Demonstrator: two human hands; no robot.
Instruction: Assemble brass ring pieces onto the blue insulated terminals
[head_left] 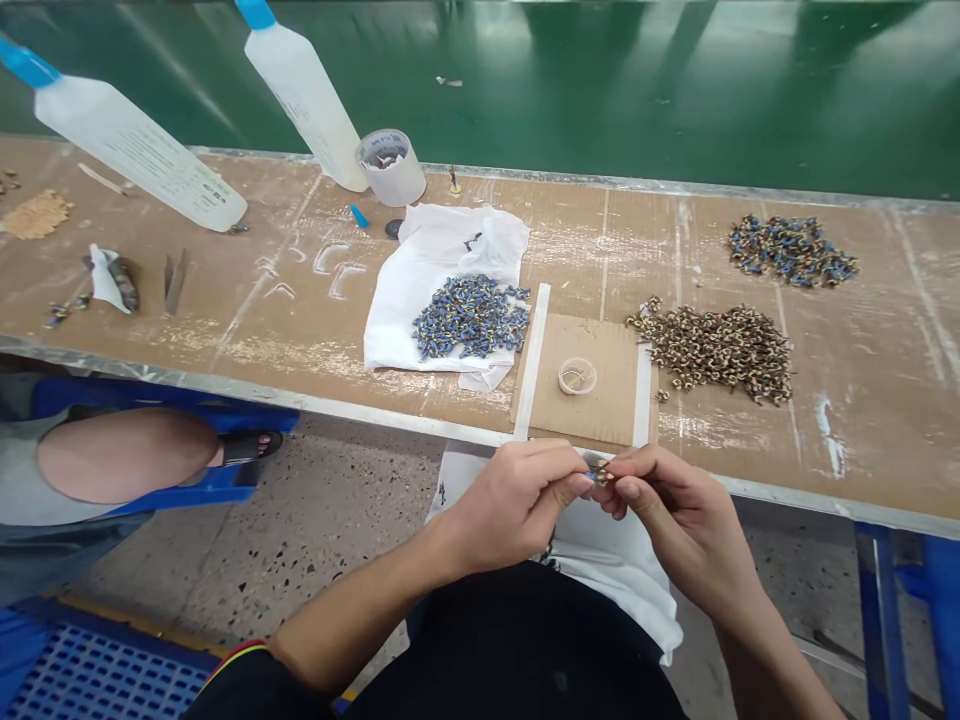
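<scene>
Just in front of the bench edge, my left hand (525, 500) pinches a tiny blue painted piece (592, 476) between thumb and fingers. My right hand (671, 515) meets it fingertip to fingertip, closed on a small brown-and-yellow piece (604, 478). The two pieces touch or nearly touch; the fingers hide most of them. Beyond my hands, a small clear round dish (577, 377) rests on a taped cardboard square (611, 415). A pile of small blue-and-yellow pieces (472, 318) lies on white paper (386, 330) to the left. Many brown-and-yellow pieces (720, 350) are heaped to the right.
Farther back on the right sits a heap of mixed blue and brown pieces (791, 250). Two white bottles with blue caps (142, 150) and a white tape roll (392, 168) stand at the back left. Another person's leg (127, 455) shows beside the bench at left.
</scene>
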